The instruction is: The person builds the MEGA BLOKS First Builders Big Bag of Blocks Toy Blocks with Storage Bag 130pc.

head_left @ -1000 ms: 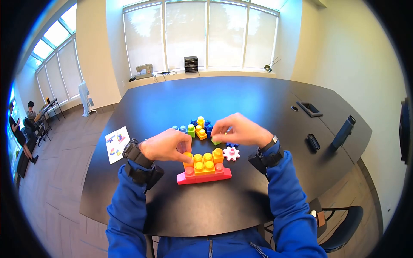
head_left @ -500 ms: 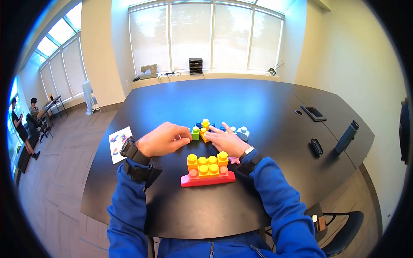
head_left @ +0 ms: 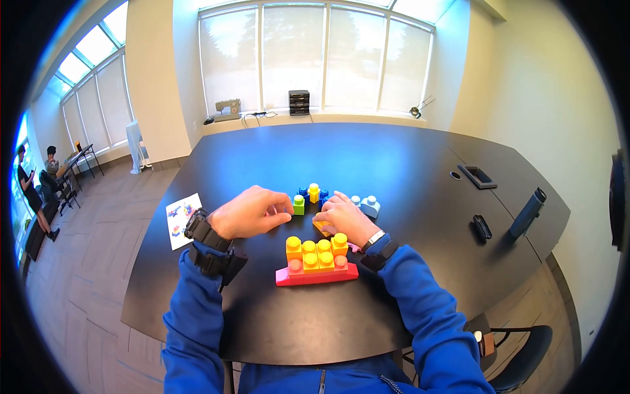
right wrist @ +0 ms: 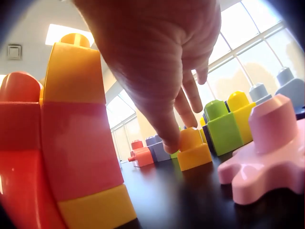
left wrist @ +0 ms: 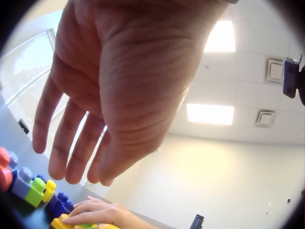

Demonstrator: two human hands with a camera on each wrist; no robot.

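Observation:
My right hand (head_left: 351, 220) pinches a yellow-orange toy block (right wrist: 194, 155) low over the table, thumb on its near side and fingers beyond. My left hand (head_left: 251, 213) hovers to the left, its fingers loosely bent and holding nothing. Its fingertips are close beside a green block (head_left: 298, 205). Nearer to me stands a built piece (head_left: 317, 262): yellow blocks on a pink and red base with sloped ends. A pink gear-shaped piece (right wrist: 267, 157) lies by my right wrist, mostly hidden in the head view.
Beyond the hands lie a yellow block (head_left: 314, 192), dark blue blocks (left wrist: 59, 204) and light blue blocks (head_left: 370, 206). A printed picture sheet (head_left: 184, 220) is at the left. A dark bottle (head_left: 528, 211) and a black case (head_left: 481, 227) stand to the right on the table (head_left: 407, 157).
My right hand has come from the right side over the loose blocks, then drawn the yellow-orange block toward me. The left hand has left the built piece and now stays still beside the green block.

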